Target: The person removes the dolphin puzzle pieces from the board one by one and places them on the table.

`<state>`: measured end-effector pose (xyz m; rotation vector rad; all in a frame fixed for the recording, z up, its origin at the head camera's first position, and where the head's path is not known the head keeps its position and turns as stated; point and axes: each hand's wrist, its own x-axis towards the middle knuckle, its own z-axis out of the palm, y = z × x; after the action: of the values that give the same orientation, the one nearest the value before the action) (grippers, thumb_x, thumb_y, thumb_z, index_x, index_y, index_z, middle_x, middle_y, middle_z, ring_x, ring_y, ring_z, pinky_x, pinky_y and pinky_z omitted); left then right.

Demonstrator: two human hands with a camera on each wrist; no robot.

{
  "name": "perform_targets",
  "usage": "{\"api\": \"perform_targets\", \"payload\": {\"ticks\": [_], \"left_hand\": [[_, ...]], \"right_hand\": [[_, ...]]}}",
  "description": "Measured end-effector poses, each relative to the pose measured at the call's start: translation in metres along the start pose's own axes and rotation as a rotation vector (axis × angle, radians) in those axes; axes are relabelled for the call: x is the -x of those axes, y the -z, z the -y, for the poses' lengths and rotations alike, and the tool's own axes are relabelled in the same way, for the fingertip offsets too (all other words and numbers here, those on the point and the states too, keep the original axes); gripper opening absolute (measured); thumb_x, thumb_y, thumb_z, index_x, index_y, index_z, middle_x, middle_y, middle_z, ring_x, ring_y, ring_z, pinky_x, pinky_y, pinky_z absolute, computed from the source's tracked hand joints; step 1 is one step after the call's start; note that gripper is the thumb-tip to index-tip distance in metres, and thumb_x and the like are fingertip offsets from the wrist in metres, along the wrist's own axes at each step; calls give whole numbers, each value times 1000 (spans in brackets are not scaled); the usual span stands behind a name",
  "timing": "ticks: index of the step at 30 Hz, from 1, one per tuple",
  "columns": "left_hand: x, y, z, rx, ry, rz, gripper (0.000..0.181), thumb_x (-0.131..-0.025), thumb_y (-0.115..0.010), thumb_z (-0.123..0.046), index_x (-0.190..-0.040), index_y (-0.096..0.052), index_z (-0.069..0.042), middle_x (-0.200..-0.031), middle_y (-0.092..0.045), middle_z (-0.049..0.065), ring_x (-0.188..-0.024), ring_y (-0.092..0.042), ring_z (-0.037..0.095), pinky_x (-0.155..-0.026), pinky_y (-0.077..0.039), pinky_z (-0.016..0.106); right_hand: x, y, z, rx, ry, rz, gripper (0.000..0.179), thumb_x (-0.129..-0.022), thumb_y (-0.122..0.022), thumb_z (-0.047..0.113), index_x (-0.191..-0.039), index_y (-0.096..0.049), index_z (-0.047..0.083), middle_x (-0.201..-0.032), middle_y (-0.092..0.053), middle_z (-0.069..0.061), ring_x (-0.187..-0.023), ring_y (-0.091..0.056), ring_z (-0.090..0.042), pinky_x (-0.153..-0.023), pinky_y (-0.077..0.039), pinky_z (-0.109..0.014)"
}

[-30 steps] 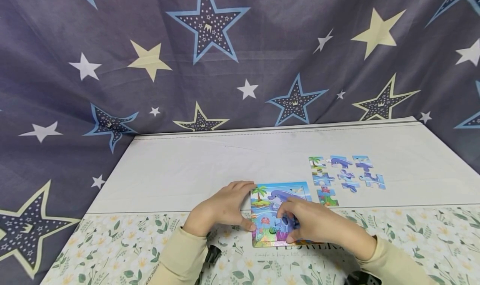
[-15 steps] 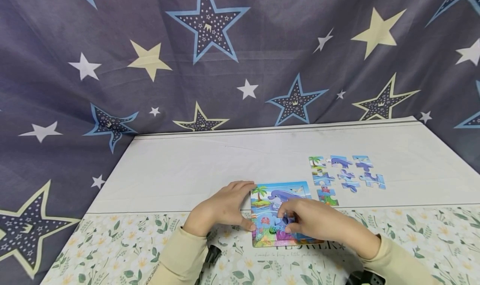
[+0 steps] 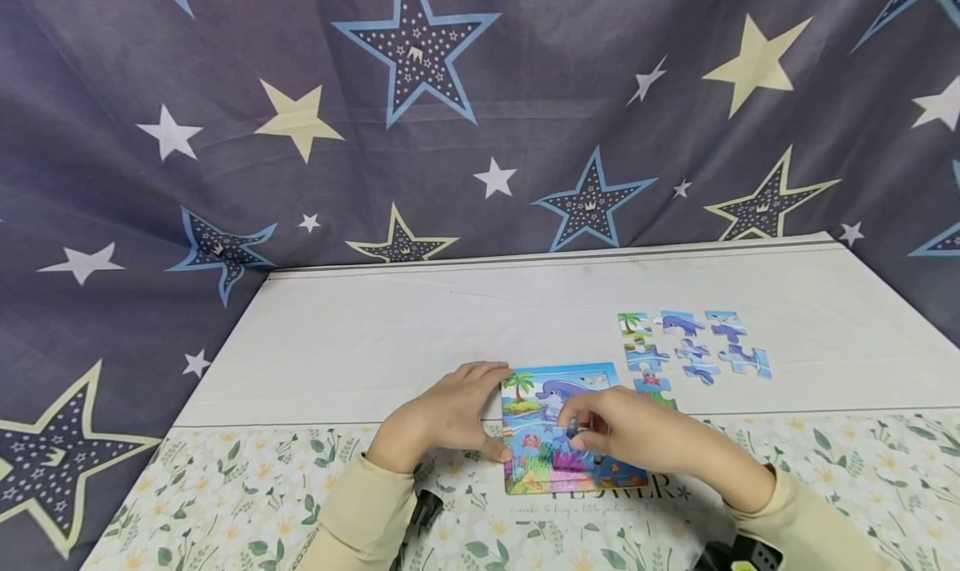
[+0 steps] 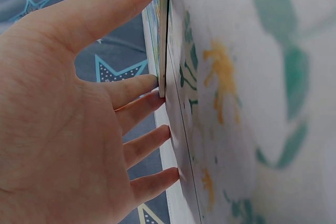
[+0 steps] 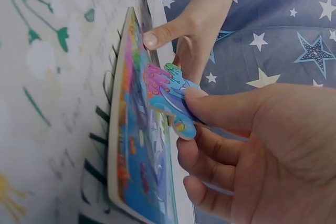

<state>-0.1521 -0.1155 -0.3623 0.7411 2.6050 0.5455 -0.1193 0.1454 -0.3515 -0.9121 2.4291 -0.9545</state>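
Note:
A dolphin picture puzzle board (image 3: 519,476) lies flat on the table in the head view. My left hand (image 3: 453,408) touches the board's left side with its fingers spread; the thumb rests at the near left edge. In the left wrist view the fingers (image 4: 149,142) reach the tabletop beside the board. Above the board, my right hand (image 3: 637,428) pinches a puzzle piece (image 5: 168,95) between thumb and fingers. Pink coral and part of a purple-blue shape show on this piece, which is tilted over the board in the right wrist view.
Several loose puzzle pieces (image 3: 681,324) lie on the white part of the table, behind and right of the board. A flowered cloth (image 3: 262,488) with printed lettering covers the near part. A star-patterned curtain (image 3: 450,162) hangs behind the table.
My right hand has lifted slightly, bringing the pinched puzzle piece up off the board and uncovering pink coral printed beneath. My left hand and the loose pieces have stayed put.

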Motion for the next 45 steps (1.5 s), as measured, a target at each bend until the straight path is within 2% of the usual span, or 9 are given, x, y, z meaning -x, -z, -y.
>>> {"api": "perform_targets", "payload": {"ticks": [9,15,22,29,34,45], "left_hand": [[0,0,1,1,7,5,105,-72,-88,-44,-155,-32,-11,-160,-28,6,-148,-21,29,-119,-21,50],[-1,0,1,1,6,11,105,-72,-87,-44,-155,-32,-12,-160,-28,6,-148,-20,29,-119,-21,50],[-1,-1,2,1,3,5,106,-71,-88,-45,-155,-33,-11,-160,-29,6,-148,-21,29,-119,-21,50],[0,0,0,-4,7,8,105,-72,-88,-44,-155,-32,-11,-160,-28,6,-148,-21,29,-119,-21,50],[0,0,0,-8,11,9,105,-72,-87,-44,-155,-32,-11,-160,-28,5,-148,-20,28,-119,-21,50],[1,1,-1,-5,4,9,105,-72,-87,-44,-155,-33,-10,-160,-29,7,-148,-21,29,-119,-22,50]], "right_hand": [[3,10,0,10,-1,-1,14,-97,-65,18,-111,-66,16,-78,-57,9,-59,-46,-4,-56,-43,-24],[7,19,-2,40,10,-6,17,-97,-64,17,-114,-66,13,-85,-61,13,-71,-54,-3,-64,-49,-26],[11,29,-9,26,3,-10,15,-97,-64,11,-112,-66,11,-83,-61,10,-72,-56,-6,-62,-49,-26],[17,39,-16,36,14,-55,16,-97,-64,12,-113,-65,8,-82,-60,9,-68,-51,-5,-58,-46,-25],[19,46,-23,47,7,-61,16,-96,-65,11,-112,-65,7,-84,-62,9,-71,-56,-8,-59,-49,-26],[26,58,-36,56,8,-73,11,-96,-64,7,-106,-64,8,-81,-61,8,-71,-56,-8,-61,-50,-26]]}}
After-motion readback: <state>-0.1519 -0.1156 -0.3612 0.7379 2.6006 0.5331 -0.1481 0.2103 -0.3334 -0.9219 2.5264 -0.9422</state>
